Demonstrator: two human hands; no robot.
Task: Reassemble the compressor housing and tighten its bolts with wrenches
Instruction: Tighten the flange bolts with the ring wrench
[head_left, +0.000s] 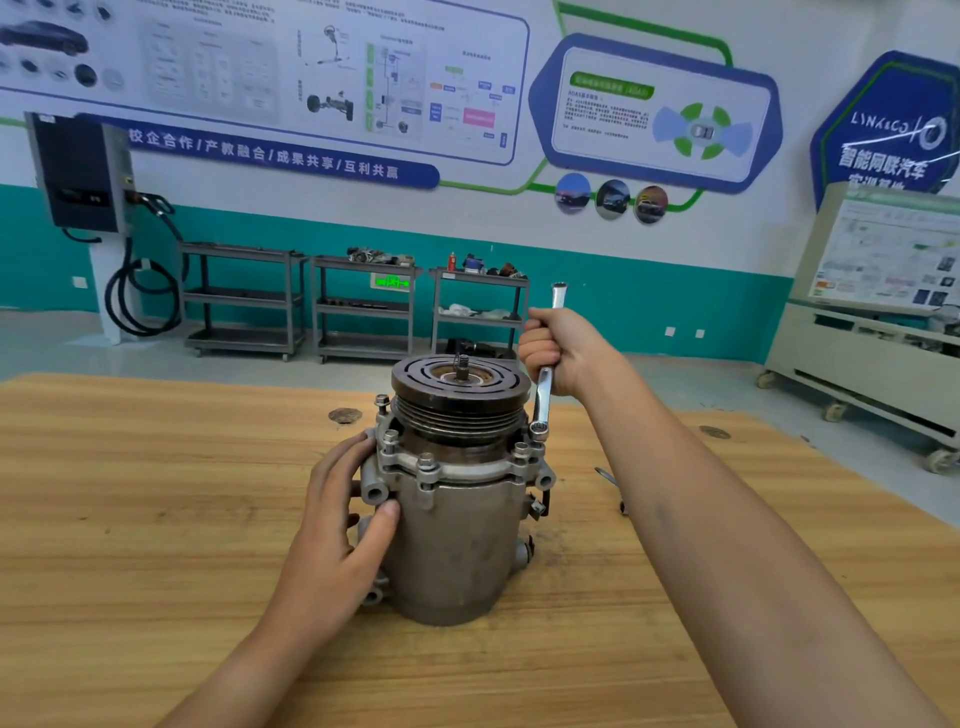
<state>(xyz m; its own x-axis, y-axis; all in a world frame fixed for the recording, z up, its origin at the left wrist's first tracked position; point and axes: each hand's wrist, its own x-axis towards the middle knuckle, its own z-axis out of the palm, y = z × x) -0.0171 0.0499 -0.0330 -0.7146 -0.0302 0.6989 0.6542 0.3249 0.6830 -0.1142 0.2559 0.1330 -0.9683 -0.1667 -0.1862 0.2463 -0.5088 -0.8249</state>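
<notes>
compressor (457, 519): upright, mid worktop (156, 493), pulley end up.
L hand (337, 525): wraps compressor's left side, thumb on front.
R hand (558, 351): fist round wrench (543, 400), approx. vertical; ring end on right-side bolt (539, 428), seemingly seated.

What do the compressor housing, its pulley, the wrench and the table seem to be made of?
Compressor housing: probably cast aluminium, dull grey, matte, stained. Pulley: likely steel, dark brown, looks rusty. Wrench: polished, perhaps chromed steel, bright reflections. Table: wood, visible grain and knots.
</notes>
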